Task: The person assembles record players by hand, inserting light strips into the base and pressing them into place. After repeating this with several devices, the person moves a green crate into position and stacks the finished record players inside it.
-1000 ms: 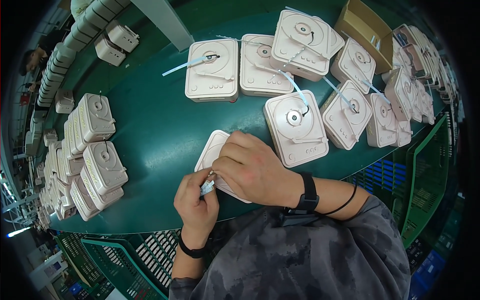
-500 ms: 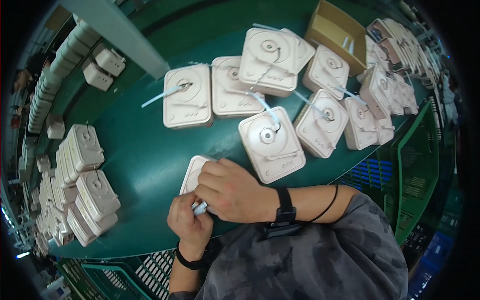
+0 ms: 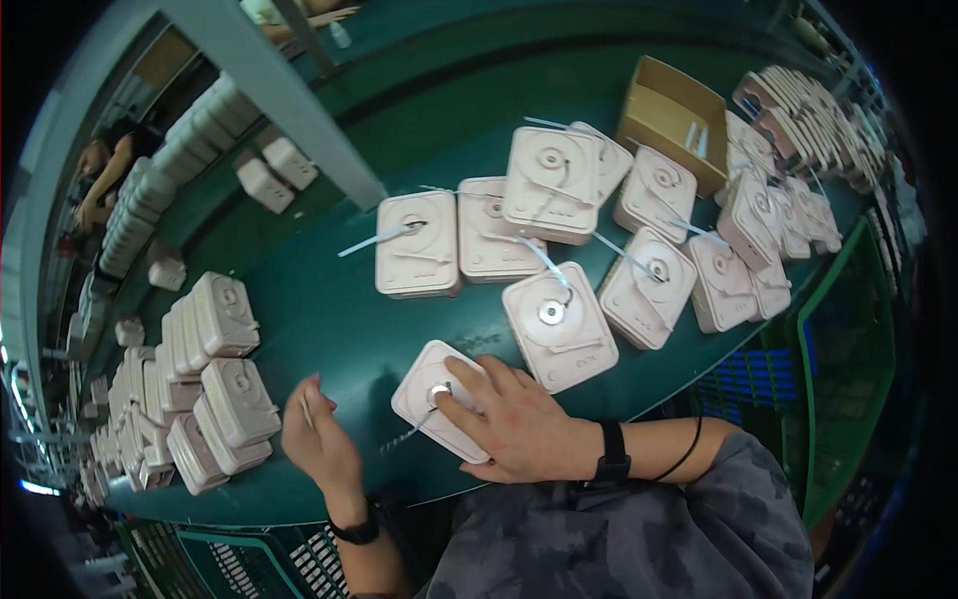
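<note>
Pale pink, one case (image 3: pixel 419 385) lies on the green table (image 3: pixel 319 334) under the spread right hand (image 3: pixel 517 424), which partly hides it; left hand's grip, cannot tell. One cardboard box (image 3: pixel 667 155) stands behind cases too crowded to count.

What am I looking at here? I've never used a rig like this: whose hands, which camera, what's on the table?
There's no machine: these are a person's two bare hands. The view comes from a fisheye camera on their head, looking down, so straight edges bend near the rim; picture left is the person's left.

The right hand lies spread over a pale pink, record-player-shaped casing, its fingers near the round centre. The left hand is raised beside it, apart; whether it pinches something small, I can't tell.

On the green table stand more such casings, some with pale strips, and an open cardboard box.
</note>
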Demonstrator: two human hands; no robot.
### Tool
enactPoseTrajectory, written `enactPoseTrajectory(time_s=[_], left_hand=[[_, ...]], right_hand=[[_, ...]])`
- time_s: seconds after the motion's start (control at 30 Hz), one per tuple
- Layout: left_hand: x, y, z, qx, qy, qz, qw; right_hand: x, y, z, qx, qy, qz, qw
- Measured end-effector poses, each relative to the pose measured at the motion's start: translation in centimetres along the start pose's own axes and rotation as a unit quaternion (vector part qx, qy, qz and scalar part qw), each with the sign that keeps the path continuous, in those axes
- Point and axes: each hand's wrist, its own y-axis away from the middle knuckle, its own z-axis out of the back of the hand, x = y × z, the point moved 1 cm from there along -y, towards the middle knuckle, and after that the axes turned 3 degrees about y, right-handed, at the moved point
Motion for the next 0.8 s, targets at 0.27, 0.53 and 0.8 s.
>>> enactPoseTrajectory(time_s=[0.27, 0.53, 0.8], left_hand=[[-0.2, -15.9, -2.8, 0.074, 0.307, 0.24, 0.918], [2.9, -32.4, -10.6, -0.066, -0.029, -0.002, 0.997], [-0.2, -33.2, -11.5, 0.087, -0.227, 0.042, 0.969]], right_hand=[[-4.0, 5.1, 11.4, -0.198, -0.083, -0.114, 0.97], [-13.3, 6.5, 13.9, -0.233, 0.26, -0.311, 0.884], [-13.3, -15.5, 20.1, -0.107, 0.056, -0.07, 0.99]])
